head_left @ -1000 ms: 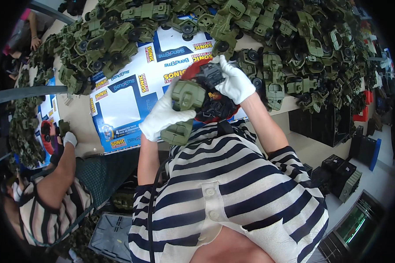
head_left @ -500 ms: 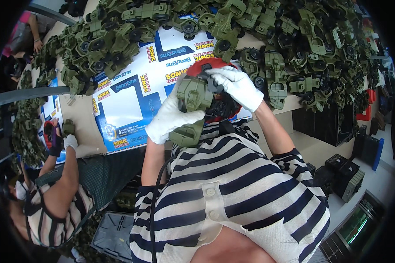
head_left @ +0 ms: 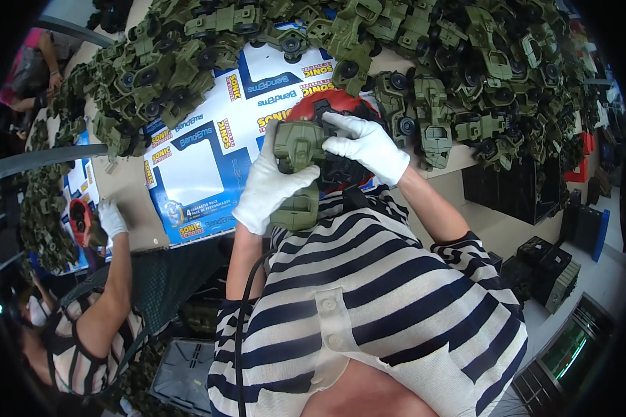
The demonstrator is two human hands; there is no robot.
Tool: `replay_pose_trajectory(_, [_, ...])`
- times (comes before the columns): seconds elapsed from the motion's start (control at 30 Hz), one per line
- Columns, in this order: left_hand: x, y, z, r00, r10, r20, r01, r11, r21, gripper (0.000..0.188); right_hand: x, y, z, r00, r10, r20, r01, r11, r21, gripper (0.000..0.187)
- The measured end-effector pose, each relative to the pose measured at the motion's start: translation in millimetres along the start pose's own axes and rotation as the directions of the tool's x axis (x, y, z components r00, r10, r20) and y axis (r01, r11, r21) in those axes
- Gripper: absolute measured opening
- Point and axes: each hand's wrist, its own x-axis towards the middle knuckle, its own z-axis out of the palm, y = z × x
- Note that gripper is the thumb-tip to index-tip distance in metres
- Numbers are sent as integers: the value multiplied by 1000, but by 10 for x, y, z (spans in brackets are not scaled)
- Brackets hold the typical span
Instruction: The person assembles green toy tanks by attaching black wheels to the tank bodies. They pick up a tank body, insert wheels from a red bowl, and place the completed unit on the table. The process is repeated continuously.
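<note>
Two gloved hands on one green toy truck [head_left: 298, 156]: left hand [head_left: 271, 184] fingers clamped under it, right hand [head_left: 367, 147] fingers pressing top. Truck pile [head_left: 188, 55] at 11 o'clock on counter [head_left: 129, 184].

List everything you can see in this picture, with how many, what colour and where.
toy truck in hand: one, olive green, held in both gloved hands above the table edge
red tool: one, red and black, behind the held truck
toy trucks: many, olive green, heaped along the table's far side
printed sheets: several, blue and white, flat on the table
crates: a few, black, on the floor at right
co-worker's hand: one, white glove, at the table's left
left hand: white glove, gripping the truck
right hand: white glove, on the truck's top
</note>
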Motion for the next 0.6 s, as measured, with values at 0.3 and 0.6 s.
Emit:
replay_pose_trajectory(0.3, [62, 52, -62, 996, -74, 41, 81, 974, -213, 103, -49, -201, 7, 912, -407, 55, 363, 737, -570, 56])
replay_pose_trajectory(0.6, [21, 208, -116, 965, -99, 244, 210, 847, -488, 70, 276, -19, -432, 973, -157, 167, 110, 959, 261, 53])
